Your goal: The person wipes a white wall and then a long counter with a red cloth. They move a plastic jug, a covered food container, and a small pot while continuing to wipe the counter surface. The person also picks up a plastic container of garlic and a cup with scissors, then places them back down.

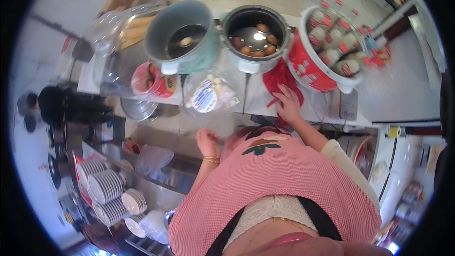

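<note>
My right hand (287,104) is on a bunched red cloth (282,80) at the front of the white table, fingers pressed into it. The cloth lies between a rice cooker and a red-and-white tub (312,67) packed with white bottles with red caps. Held low before the table, my left hand (208,143) has its fingers curled, with nothing visible in it. In the dark-lined cooker (238,60), several brown eggs sit around dark liquid. The pale green cooker (209,55) holds liquid and one pale round piece. A clear bag (218,94) of pale pieces lies at the table edge.
A pink tub (142,78) and a clear plastic cover (113,60) stand on the left. A grey device (348,105) lies right of the red-and-white tub. Stacked white plates (105,186) are on the lower-left counter. A person in dark clothing (67,106) stands at far left.
</note>
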`<state>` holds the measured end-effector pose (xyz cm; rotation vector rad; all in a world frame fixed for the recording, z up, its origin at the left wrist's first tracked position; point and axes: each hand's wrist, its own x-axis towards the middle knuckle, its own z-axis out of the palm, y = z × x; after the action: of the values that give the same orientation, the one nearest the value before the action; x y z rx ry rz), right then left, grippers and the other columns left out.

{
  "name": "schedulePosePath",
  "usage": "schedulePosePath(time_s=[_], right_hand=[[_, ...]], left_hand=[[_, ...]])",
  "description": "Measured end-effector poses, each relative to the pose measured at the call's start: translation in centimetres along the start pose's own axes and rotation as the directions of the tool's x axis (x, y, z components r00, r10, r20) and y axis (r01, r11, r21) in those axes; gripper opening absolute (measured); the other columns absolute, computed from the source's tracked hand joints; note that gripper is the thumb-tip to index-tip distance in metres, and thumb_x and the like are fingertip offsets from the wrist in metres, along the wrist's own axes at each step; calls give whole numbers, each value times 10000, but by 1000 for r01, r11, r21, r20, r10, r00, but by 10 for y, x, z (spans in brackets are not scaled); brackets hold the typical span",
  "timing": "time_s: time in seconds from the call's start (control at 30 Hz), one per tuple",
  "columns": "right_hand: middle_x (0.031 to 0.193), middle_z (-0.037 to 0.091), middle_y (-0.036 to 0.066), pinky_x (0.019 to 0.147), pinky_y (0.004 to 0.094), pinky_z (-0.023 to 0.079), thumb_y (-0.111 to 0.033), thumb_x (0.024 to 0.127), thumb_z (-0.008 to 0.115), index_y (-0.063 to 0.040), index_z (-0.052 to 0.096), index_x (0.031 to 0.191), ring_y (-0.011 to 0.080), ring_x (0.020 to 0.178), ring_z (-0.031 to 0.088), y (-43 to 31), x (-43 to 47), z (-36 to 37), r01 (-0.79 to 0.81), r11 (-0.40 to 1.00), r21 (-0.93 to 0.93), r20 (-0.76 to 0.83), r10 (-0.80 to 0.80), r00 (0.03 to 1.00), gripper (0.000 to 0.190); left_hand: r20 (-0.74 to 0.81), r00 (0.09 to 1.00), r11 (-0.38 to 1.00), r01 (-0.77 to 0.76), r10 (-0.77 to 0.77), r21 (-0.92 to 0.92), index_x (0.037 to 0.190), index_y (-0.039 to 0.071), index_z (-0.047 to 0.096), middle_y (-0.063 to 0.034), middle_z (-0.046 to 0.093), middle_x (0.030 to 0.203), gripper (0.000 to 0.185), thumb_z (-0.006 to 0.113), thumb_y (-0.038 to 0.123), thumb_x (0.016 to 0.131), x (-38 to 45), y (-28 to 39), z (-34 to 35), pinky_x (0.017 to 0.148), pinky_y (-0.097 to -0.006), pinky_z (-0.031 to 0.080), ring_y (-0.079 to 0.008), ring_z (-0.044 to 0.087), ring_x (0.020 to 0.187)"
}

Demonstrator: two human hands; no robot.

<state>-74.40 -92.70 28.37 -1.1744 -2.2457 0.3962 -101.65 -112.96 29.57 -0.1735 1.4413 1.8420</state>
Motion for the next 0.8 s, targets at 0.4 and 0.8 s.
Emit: schedulePosePath(time_s=[0.4,0.8], right_hand=[[1361,573,97,1056,456,403,-47,720,612,-114,705,1052,333,1271,511,-1,0,0,1,1000,-1,-8,-1,1000,352],[1352,573,95,1056,467,401,-57,731,638,-137,690,1055,340,1278,504,4,-1,4,0,1000,24,-22,1,1000,338]], left_hand=[[-185,982,985,-62,32,-161,1017,104,493,-37,523,831,266,571,356,979,62,16,-27,631,-308,440,-169,525,727],[-29,996,981,83,-89,-176,1292,115,469,-89,547,1219,439,666,271,932,55,0,-6,870,-445,500,-241,539,1037]])
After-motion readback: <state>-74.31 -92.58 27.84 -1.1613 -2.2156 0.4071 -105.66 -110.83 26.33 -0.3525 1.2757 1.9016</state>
